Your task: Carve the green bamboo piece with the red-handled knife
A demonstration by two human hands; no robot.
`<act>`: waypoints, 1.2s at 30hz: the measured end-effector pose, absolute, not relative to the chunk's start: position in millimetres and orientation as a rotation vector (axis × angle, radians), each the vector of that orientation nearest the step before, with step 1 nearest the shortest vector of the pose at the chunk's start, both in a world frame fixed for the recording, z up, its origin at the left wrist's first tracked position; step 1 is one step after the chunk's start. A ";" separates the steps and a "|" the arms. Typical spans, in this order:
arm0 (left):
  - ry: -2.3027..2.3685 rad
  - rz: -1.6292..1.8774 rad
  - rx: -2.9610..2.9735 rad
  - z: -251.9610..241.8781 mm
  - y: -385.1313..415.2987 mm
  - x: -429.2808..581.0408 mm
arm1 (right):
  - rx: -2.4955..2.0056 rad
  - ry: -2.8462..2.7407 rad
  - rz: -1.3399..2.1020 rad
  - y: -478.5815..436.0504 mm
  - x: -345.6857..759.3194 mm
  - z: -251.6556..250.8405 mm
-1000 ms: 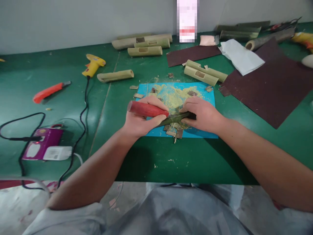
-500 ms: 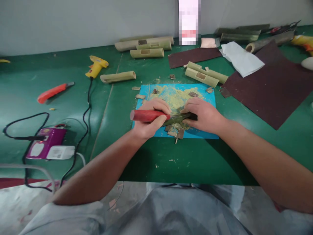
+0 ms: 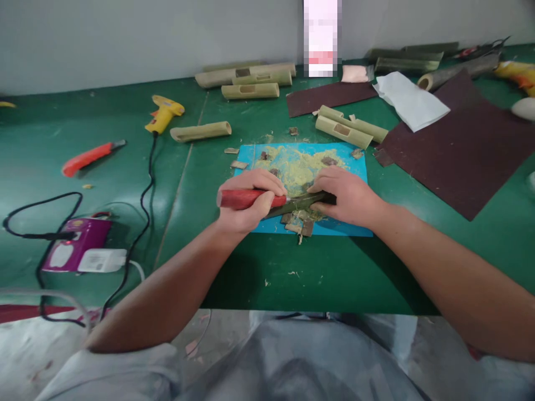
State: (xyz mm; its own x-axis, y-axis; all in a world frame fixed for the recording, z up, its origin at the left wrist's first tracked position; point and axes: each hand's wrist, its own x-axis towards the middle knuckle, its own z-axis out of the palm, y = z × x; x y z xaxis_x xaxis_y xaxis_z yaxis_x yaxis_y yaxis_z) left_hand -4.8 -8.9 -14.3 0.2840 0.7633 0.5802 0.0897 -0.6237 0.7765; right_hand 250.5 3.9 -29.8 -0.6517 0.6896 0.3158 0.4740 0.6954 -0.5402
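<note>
My left hand [image 3: 239, 218] is closed round the red wooden handle of a slim metal tool [image 3: 251, 199], its thumb along the handle. The tool's shank lies along a dark green bamboo piece [image 3: 295, 206]; its tip and exact kind are hidden. With thumb and fingers, my right hand [image 3: 349, 192] pinches the right end of that bamboo. Both hands are low over a blue sheet [image 3: 353, 225], which is strewn with yellowish shavings [image 3: 298, 170]. Small brown offcuts [image 3: 307, 227] lie just in front of the bamboo.
Cut bamboo tubes [image 3: 251, 91] lie along the back, others [image 3: 345, 131] behind the sheet. To the left are a yellow glue gun [image 3: 161, 117], a red utility knife [image 3: 90, 159], a purple power box [image 3: 75, 245] and cords. Dark brown sheets [image 3: 460, 150] and white paper [image 3: 412, 103] lie right.
My left hand has slid a little to the left with the red-handled tool, along the bamboo. My right hand stays in place, still gripping the bamboo.
</note>
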 end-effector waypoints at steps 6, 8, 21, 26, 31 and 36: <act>0.841 1.224 1.762 -12.2 -11.1 -5.0 | -0.897 -2.407 0.563 3.6 249.9 -29.2; 0.857 1.220 1.786 -10.9 -13.1 -3.8 | -0.901 -2.403 0.561 3.8 249.9 -29.7; 0.885 1.160 1.984 -1.7 -17.2 10.9 | -0.898 -2.380 0.626 5.0 250.5 -28.5; 0.834 1.200 2.024 0.5 -15.7 12.7 | -0.877 -2.382 0.633 5.0 250.7 -28.2; 0.743 1.324 2.017 -3.5 -11.5 11.8 | -0.884 -2.388 0.610 5.6 252.1 -30.4; 0.743 1.373 2.016 -10.3 -11.7 7.3 | -0.881 -2.378 0.634 6.2 252.3 -31.7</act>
